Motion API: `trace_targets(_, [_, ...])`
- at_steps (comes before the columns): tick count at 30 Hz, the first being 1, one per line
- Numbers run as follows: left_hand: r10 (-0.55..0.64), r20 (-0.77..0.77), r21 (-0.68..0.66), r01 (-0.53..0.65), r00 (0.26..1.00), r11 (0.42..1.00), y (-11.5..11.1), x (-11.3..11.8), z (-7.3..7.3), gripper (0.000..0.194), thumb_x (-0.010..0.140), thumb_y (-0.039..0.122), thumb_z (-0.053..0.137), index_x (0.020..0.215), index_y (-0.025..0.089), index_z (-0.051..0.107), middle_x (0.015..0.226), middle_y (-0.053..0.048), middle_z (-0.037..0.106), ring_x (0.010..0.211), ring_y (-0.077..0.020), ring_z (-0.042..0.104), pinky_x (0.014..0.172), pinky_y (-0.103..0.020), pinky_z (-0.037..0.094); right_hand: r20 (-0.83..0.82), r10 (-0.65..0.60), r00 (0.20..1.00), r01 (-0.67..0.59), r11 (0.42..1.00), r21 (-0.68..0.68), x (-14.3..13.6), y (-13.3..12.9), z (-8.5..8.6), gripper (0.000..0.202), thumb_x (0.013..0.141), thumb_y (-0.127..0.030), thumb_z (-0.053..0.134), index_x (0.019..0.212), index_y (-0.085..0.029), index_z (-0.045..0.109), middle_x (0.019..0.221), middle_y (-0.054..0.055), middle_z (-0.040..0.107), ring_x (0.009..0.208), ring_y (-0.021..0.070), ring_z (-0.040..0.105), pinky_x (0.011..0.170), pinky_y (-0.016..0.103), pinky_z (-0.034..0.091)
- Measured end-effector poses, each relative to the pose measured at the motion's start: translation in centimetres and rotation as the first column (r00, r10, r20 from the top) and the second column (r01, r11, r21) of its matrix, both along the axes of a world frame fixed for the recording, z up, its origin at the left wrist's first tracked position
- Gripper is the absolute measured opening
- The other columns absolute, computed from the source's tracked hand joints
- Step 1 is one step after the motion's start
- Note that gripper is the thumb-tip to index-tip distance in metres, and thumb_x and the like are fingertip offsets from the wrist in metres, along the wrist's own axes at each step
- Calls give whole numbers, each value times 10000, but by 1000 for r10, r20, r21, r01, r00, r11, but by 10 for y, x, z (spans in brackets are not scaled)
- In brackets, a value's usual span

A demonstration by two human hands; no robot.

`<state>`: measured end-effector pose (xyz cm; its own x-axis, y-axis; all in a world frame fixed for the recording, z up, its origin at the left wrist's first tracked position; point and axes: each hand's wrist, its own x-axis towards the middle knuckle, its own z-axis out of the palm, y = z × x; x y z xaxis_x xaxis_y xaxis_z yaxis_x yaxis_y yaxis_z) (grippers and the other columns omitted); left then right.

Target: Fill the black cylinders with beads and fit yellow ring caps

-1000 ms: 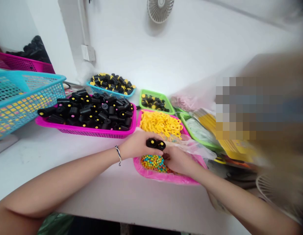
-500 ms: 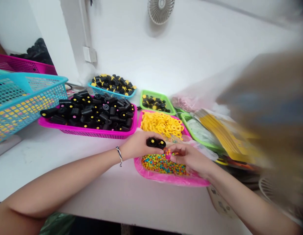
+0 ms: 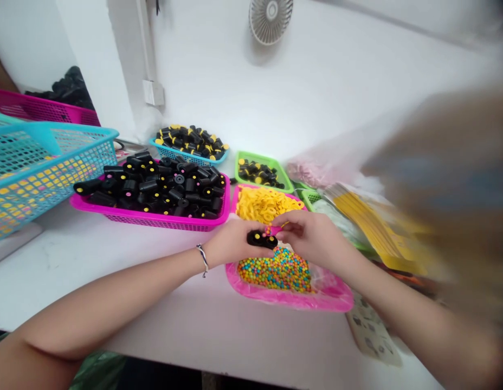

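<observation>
Your left hand (image 3: 234, 239) closes around black tubes (image 3: 255, 239); your right hand (image 3: 315, 236) pinches a pink scoop (image 3: 275, 231); tipping it could spill its beads (image 3: 268, 230).

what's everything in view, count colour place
Wall fan: one, grey, top
Wall box: one, white, upper left
Table: one, white, under baskets
Blue baskets: two, blue, left
Magenta baskets: two, magenta, left
Green baskets: at least two, green, centre and right
Pink tray: count unclear, pink, centre
Yellow rings: many, yellow, centre
Beads: many, multicoloured, pink tray
Black cylinders: many, black, baskets and left hand
Pink piece: one, pink, right hand
Yellow strips: several, yellow, right
Left hand: one, centre
Right hand: one, centre
</observation>
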<state>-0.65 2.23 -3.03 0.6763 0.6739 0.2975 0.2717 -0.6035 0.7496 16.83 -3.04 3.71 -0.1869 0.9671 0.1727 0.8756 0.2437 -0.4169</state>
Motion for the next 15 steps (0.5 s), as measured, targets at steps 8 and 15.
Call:
trace_targets(8, [22,-30,26,-21,999,999,0,0,0,404,694,507,680,933,180,672,715,9,664,648,-145,584,607,-236,410,229,163,960,-207,961,184,-12,2,2,320,716,10,473,836,-184,698,840,47,693,758,167,631,677,271,470])
trace_targets(15, [39,-52,21,-38,998,999,0,1,0,392,679,506,689,895,180,675,674,11,648,642,-153,593,604,-244,418,327,201,923,-283,932,226,-14,-2,-2,364,742,22,426,896,-171,694,1011,92,648,893,205,635,796,335,504])
